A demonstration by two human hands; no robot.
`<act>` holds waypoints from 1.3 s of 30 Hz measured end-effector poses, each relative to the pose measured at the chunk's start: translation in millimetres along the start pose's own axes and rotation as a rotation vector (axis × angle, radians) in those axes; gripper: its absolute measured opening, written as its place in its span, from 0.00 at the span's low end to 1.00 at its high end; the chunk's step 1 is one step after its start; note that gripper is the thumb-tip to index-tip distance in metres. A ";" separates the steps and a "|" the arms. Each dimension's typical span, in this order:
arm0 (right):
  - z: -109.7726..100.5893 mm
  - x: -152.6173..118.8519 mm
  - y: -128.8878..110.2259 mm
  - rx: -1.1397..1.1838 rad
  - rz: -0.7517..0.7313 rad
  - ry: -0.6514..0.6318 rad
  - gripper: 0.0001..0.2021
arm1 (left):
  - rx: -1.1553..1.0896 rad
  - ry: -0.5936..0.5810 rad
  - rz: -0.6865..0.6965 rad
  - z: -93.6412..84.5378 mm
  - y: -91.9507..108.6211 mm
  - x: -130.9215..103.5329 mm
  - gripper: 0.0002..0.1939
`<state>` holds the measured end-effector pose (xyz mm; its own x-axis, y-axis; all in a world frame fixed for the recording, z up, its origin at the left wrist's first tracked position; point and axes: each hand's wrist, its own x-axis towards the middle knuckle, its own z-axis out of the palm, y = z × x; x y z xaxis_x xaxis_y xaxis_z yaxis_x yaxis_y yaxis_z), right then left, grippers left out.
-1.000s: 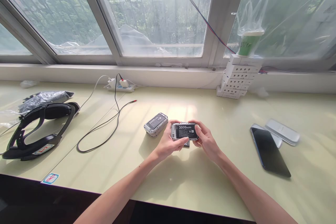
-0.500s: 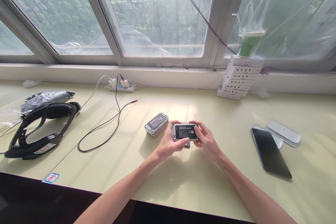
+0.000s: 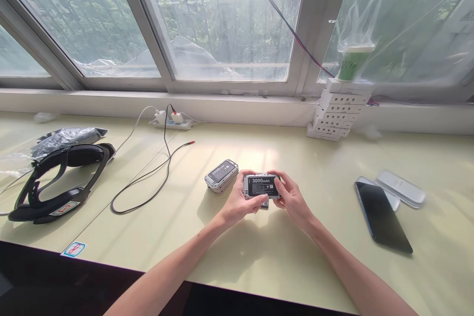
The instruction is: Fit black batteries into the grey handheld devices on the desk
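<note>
Between my two hands is a small pale-framed device with a black 3000mAh battery point(image 3: 261, 187) facing up. My left hand point(image 3: 237, 201) grips its left side, thumb along the lower edge. On the right end, my right hand point(image 3: 292, 196) is closed round it, its thumb pressing the battery's upper right corner. Just below the device, partly hidden by it and my fingers, a dark flat piece point(image 3: 264, 204) with light print shows. Left of my left hand stands a stack of similar devices point(image 3: 222, 176), the top one also showing a 3000mAh battery.
A dark phone point(image 3: 383, 217) lies on the right, overlapping a pale case, beside another white case point(image 3: 400, 188). A black headset point(image 3: 59, 182) and a looped cable point(image 3: 166, 163) occupy the left. White boxes point(image 3: 335, 113) carry a green cup point(image 3: 351, 64) by the window.
The view has shifted very slightly. Both hands keep the same hold on the device, and nothing else has visibly moved.
</note>
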<state>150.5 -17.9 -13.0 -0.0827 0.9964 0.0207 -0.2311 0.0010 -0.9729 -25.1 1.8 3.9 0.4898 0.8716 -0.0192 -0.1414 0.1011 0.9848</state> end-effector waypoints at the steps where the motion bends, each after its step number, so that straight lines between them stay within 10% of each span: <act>1: 0.5 0.2 0.0 -0.002 -0.003 0.003 0.19 | 0.001 0.005 0.000 0.3 0.0 0.2 0.31; 21: 2.4 3.0 0.8 0.240 0.164 0.054 0.17 | 0.110 0.171 -0.035 1.3 -7.4 2.6 0.25; 39: 12.3 -2.2 -1.8 -0.179 0.089 0.031 0.23 | 0.135 0.105 -0.062 4.0 -8.5 5.4 0.26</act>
<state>139.2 -21.2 -8.4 -0.0650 0.9953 -0.0718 -0.0484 -0.0750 -0.9960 -17.8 3.7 -4.0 0.4004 0.9118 -0.0916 0.0069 0.0970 0.9953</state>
